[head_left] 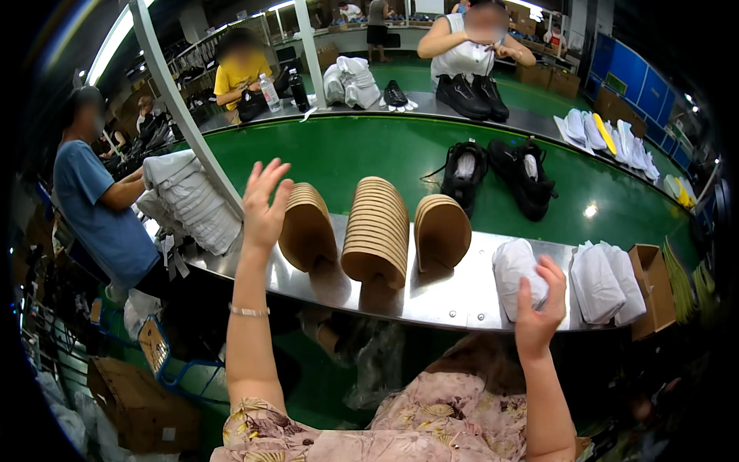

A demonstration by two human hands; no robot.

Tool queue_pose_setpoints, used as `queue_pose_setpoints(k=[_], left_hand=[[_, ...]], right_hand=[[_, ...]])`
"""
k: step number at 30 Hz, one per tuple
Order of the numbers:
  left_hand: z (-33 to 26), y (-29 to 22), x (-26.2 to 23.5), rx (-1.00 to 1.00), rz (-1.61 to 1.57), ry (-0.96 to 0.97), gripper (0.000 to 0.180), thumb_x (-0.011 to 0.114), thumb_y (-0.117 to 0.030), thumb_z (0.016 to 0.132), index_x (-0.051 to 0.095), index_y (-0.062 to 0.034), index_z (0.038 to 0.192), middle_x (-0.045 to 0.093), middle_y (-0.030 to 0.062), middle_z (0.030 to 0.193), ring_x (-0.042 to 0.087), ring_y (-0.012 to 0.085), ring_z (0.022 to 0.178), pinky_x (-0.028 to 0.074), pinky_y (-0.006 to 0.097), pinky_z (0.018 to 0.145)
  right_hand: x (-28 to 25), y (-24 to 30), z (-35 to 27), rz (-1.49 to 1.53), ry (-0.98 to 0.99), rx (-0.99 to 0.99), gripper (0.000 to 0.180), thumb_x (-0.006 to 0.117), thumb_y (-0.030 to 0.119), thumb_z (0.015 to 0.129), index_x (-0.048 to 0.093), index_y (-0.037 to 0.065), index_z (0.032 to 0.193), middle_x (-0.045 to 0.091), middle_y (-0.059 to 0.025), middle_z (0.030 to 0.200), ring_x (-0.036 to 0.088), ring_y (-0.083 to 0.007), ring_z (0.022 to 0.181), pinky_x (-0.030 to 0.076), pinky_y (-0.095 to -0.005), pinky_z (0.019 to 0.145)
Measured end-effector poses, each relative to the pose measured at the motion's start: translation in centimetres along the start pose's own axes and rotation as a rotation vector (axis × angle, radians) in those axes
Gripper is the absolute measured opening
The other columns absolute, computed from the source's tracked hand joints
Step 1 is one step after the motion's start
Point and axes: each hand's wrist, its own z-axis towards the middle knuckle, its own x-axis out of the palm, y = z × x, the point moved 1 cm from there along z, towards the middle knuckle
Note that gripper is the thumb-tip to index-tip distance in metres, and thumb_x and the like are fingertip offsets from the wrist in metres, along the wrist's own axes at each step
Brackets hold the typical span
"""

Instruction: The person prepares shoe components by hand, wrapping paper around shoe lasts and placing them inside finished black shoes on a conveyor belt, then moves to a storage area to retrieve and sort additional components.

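Note:
My left hand [265, 204] is raised with its fingers spread, holding nothing. It is beside the left stack of curved brown cardboard inserts [308, 225]. A taller stack of nested inserts [376, 231] stands in the middle, and a smaller one [443, 231] to its right. All three rest on the metal ledge. My right hand [541, 312] has its thumb and fingers apart beside a wad of white paper [516, 273]. The thumb overlaps the wad's right side; whether it touches I cannot tell. More white paper wads [596, 285] lie just right of that hand.
Beyond the metal ledge [477, 296] runs a green belt [323, 154] with a pair of black shoes [527, 181]. A cardboard box [654, 289] sits at the right end. White paper bundles [188, 200] and a grey post [185, 100] stand at left. Several people work around.

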Motion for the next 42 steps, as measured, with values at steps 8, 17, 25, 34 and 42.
queue_pose_setpoints(k=[8,17,25,34,42], left_hand=[[-0.2,5.9,3.1,-0.193,-0.400,0.480,0.026,0.050,-0.026,0.088,0.066,-0.0143,0.105,0.046,0.0126,0.124,0.039,0.0291,0.117,0.028,0.039,0.102],[-2.6,3.3,2.4,-0.163,-0.241,0.331,0.023,0.055,-0.022,0.085,0.065,-0.0135,0.104,0.048,0.0136,0.122,0.041,0.0306,0.109,0.033,0.038,0.096],[-2.5,3.5,2.6,-0.172,-0.250,0.361,0.027,0.051,-0.023,0.087,0.064,-0.0141,0.109,0.045,0.0129,0.125,0.039,0.0313,0.112,0.032,0.039,0.098],[-1.7,5.1,2.2,-0.190,-0.269,0.412,0.029,0.050,-0.025,0.089,0.063,-0.0102,0.110,0.046,0.0161,0.124,0.040,0.0301,0.112,0.029,0.039,0.099],[-0.8,4.6,1.1,-0.159,-0.275,0.445,0.053,0.034,-0.048,0.094,0.052,-0.0089,0.125,0.040,0.0218,0.135,0.032,0.0369,0.127,0.022,0.041,0.105]], right_hand=[[9.1,10.9,4.3,0.242,0.278,-0.611,0.014,0.061,0.002,0.068,0.056,0.005,0.081,0.060,-0.0050,0.084,0.059,-0.0209,0.084,0.042,-0.0378,0.083],[20.0,16.6,4.8,-0.207,0.541,-0.802,0.008,0.059,0.010,0.065,0.060,0.007,0.072,0.056,-0.0048,0.072,0.055,-0.0207,0.072,0.040,-0.0353,0.072],[24.0,18.2,3.5,-0.395,0.365,-0.962,0.006,0.059,0.009,0.060,0.059,0.004,0.062,0.050,-0.0067,0.056,0.048,-0.0198,0.053,0.039,-0.0357,0.066],[21.5,18.0,1.9,-0.389,0.320,-1.054,0.011,0.056,0.010,0.064,0.060,0.001,0.062,0.050,-0.0095,0.058,0.051,-0.0242,0.061,0.041,-0.0437,0.080],[13.7,18.5,6.2,-0.013,0.012,-0.944,0.009,0.056,0.012,0.065,0.055,0.004,0.068,0.049,-0.0066,0.065,0.054,-0.0227,0.069,0.040,-0.0464,0.087]])
